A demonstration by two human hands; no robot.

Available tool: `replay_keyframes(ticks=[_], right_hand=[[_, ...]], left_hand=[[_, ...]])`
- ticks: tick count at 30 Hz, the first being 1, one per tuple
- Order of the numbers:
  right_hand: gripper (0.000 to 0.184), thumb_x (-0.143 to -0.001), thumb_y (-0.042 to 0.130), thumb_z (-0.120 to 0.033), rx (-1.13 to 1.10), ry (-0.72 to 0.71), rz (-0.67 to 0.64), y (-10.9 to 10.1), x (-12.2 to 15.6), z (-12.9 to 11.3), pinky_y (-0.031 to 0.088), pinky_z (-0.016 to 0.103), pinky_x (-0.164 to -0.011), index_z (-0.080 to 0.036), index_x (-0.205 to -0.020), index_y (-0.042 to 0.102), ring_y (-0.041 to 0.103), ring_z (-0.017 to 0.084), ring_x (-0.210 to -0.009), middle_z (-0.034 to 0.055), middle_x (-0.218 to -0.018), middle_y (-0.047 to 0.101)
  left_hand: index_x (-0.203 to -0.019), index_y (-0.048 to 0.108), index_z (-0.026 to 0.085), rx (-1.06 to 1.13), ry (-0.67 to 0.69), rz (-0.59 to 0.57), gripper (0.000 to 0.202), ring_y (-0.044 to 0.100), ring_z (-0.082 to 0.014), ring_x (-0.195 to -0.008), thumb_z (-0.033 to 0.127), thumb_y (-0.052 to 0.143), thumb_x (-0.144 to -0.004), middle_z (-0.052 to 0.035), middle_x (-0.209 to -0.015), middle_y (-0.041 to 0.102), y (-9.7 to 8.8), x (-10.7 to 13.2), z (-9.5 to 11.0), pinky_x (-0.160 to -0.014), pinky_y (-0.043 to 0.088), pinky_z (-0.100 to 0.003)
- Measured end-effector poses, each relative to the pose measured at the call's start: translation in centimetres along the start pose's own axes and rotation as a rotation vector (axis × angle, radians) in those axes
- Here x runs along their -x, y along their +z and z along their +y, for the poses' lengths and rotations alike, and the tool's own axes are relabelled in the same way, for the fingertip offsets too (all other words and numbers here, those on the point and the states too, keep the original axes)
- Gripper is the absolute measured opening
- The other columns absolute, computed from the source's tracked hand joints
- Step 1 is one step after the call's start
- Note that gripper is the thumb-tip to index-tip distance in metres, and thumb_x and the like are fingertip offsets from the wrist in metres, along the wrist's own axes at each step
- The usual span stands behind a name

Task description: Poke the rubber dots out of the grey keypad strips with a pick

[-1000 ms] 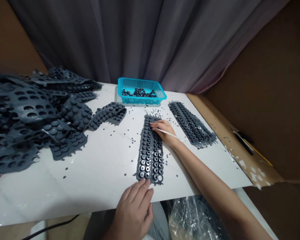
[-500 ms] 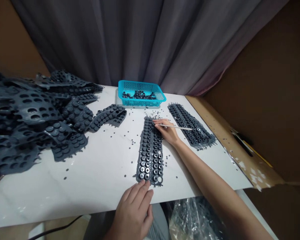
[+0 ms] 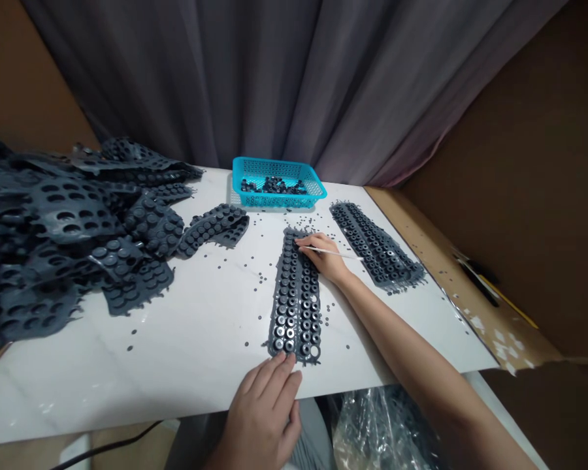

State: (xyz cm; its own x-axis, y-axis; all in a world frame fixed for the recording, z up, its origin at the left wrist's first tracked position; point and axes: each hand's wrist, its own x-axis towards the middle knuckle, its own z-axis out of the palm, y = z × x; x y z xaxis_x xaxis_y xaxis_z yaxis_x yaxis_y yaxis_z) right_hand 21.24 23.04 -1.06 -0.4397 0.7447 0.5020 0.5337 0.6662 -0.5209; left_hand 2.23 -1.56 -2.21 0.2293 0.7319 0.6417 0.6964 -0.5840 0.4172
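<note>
A dark grey rubber sheet (image 3: 298,294) with rows of round, ring-topped parts lies lengthwise in front of me on the white table. My left hand (image 3: 263,405) rests flat, its fingertips on the sheet's near edge. Over the far end of that sheet, my right hand (image 3: 323,256) pinches a thin white stick (image 3: 340,252). The stick's tip is hidden among the fingers, and its other end points right. Two round holes show along the sheet's right side. Small dark discs (image 3: 327,313) are scattered around it.
A second rubber sheet (image 3: 375,245) lies to the right. Behind stands a blue basket (image 3: 279,196) with small dark parts inside. Many crumpled rubber sheets (image 3: 73,215) pile up at the left. A yellow-and-black tool (image 3: 494,287) lies on the cardboard at right; a plastic bag (image 3: 377,431) hangs below.
My right hand has shifted slightly left over the far end of the sheet, and the stick now reaches less far right. My left hand has stayed in place.
</note>
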Motion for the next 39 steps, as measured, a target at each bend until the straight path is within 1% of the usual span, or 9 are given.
replay_keyframes(ticks=[5, 7, 10, 14, 20, 27, 34, 37, 39], right_hand=[[0.021, -0.091, 0.052, -0.033, 0.138, -0.047, -0.085, -0.4, -1.1, 0.8, 0.043, 0.047, -0.088, -0.026, -0.093, 0.072, 0.061, 0.027, -0.094, 0.0032, -0.104, 0.073], [0.020, -0.091, 0.052, -0.033, 0.162, -0.040, -0.050, -0.6, -1.7, 1.2, 0.043, 0.046, -0.088, -0.026, -0.092, 0.071, 0.061, 0.027, -0.094, 0.0034, -0.104, 0.073], [0.020, -0.091, 0.053, -0.032, 0.137, 0.002, 0.061, -0.7, -2.3, 1.6, 0.046, 0.044, -0.085, -0.024, -0.091, 0.071, 0.062, 0.026, -0.090, 0.0059, -0.098, 0.073], [0.017, -0.090, 0.055, -0.032, 0.052, 0.018, 0.127, -0.7, -1.8, 1.3, 0.049, 0.042, -0.088, -0.022, -0.093, 0.068, 0.063, 0.024, -0.098, 0.0073, -0.103, 0.073], [0.016, -0.089, 0.059, -0.037, -0.049, 0.012, 0.067, -0.1, -0.9, 0.6, 0.051, 0.042, -0.087, -0.024, -0.089, 0.068, 0.066, 0.022, -0.096, 0.0063, -0.100, 0.074], [0.016, -0.089, 0.058, -0.037, -0.025, -0.014, 0.031, 0.1, -1.2, 0.8, 0.051, 0.041, -0.085, -0.023, -0.087, 0.068, 0.066, 0.023, -0.093, 0.0070, -0.097, 0.074], [0.020, -0.093, 0.049, -0.030, 0.248, -0.095, -0.137, -0.5, -1.3, 0.5, 0.043, 0.043, -0.086, -0.023, -0.093, 0.067, 0.062, 0.025, -0.096, 0.0073, -0.105, 0.073], [0.017, -0.093, 0.049, -0.026, 0.328, -0.087, -0.148, -0.7, -1.8, 0.8, 0.043, 0.042, -0.085, -0.023, -0.095, 0.066, 0.061, 0.025, -0.095, 0.0070, -0.107, 0.072], [0.017, -0.093, 0.049, -0.025, 0.346, -0.058, -0.114, -0.9, -2.2, 1.3, 0.043, 0.042, -0.084, -0.022, -0.095, 0.065, 0.061, 0.026, -0.096, 0.0091, -0.108, 0.072]], left_hand=[[-0.099, 0.066, 0.018, -0.002, -0.001, -0.006, 0.026, 0.063, -0.0199, -0.103, 0.013, 0.046, -0.083, -0.0037, -0.109, 0.071, 0.0, 0.1, 0.0, -0.087, 0.047, -0.032], [-0.099, 0.066, 0.018, -0.005, 0.003, -0.004, 0.026, 0.063, -0.0201, -0.102, 0.013, 0.046, -0.083, -0.0035, -0.110, 0.070, 0.1, 0.2, -0.1, -0.087, 0.047, -0.032], [-0.099, 0.066, 0.018, -0.008, 0.011, -0.003, 0.027, 0.063, -0.0205, -0.102, 0.013, 0.045, -0.083, -0.0031, -0.110, 0.070, 0.2, 0.4, -0.2, -0.086, 0.047, -0.033], [-0.098, 0.066, 0.018, -0.010, 0.015, 0.000, 0.026, 0.064, -0.0210, -0.101, 0.013, 0.045, -0.083, -0.0035, -0.109, 0.071, 0.3, 0.5, -0.3, -0.086, 0.048, -0.033], [-0.098, 0.066, 0.018, -0.009, 0.013, 0.015, 0.026, 0.064, -0.0208, -0.101, 0.013, 0.046, -0.083, -0.0040, -0.108, 0.071, 0.2, 0.2, -0.2, -0.086, 0.048, -0.033], [-0.097, 0.066, 0.018, -0.016, 0.011, 0.023, 0.026, 0.065, -0.0195, -0.100, 0.012, 0.046, -0.081, -0.0044, -0.105, 0.072, 0.1, -0.1, -0.1, -0.085, 0.048, -0.031], [-0.098, 0.066, 0.018, -0.013, 0.007, 0.012, 0.026, 0.064, -0.0200, -0.101, 0.012, 0.046, -0.081, -0.0038, -0.107, 0.071, 0.3, 0.2, -0.3, -0.087, 0.047, -0.032], [-0.098, 0.066, 0.018, -0.012, 0.007, 0.016, 0.026, 0.064, -0.0199, -0.100, 0.012, 0.046, -0.081, -0.0037, -0.107, 0.072, 0.3, 0.2, -0.3, -0.086, 0.047, -0.032], [-0.098, 0.066, 0.018, -0.012, 0.014, 0.017, 0.027, 0.064, -0.0201, -0.100, 0.012, 0.045, -0.081, -0.0038, -0.107, 0.072, 0.3, 0.3, -0.2, -0.085, 0.047, -0.032]])
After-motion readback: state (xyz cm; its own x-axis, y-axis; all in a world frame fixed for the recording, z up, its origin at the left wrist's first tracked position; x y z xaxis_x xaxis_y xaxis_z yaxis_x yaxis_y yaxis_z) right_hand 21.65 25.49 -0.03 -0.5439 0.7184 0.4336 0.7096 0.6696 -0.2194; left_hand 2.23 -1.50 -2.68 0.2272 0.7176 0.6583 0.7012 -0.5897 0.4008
